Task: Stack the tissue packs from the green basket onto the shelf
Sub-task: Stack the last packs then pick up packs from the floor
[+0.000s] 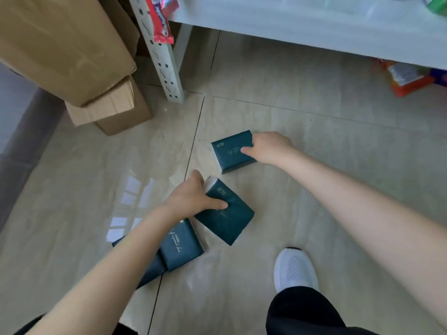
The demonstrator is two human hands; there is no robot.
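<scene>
Teal film packs on glossy tile, a hand clamped on each of two

Soft rectangular bricks in dark teal film with pale gilt script and white paper showing at the ends: four of these lie on the floor [314, 131], all on the person's side of the shelf post [167, 66]. The right hand [268, 148] grips the first tissue pack [229, 153], the one closest to the post, with the thumb flat on its top face and the fingers curled over its far edge. The left hand [193, 197] grips the second pack [227, 218], farther from the post and turned at an angle, with the thumb pressed on top and the fingers wrapped round its white end. The third pack [181, 245] lies farther still from the post, just beside the second. The fourth pack [150, 272] rests against it, mostly hidden beneath the left forearm.

Large cream tiles with faint veining make up the floor, polished enough to mirror a window. The post is white-painted angled metal punched with rows of slots, and a crinkled red packet [160, 20] hangs against it near the top. Right of the post runs the white shelf [290, 22], its board blurred. Left of the post stand two stacked brown cardboard boxes [72, 44], the lower one creased. Far right of the post, under the shelf, lies an orange packet [408, 79]. A white mesh shoe [295, 269] stands on the tile, farther from the post than the second pack
</scene>
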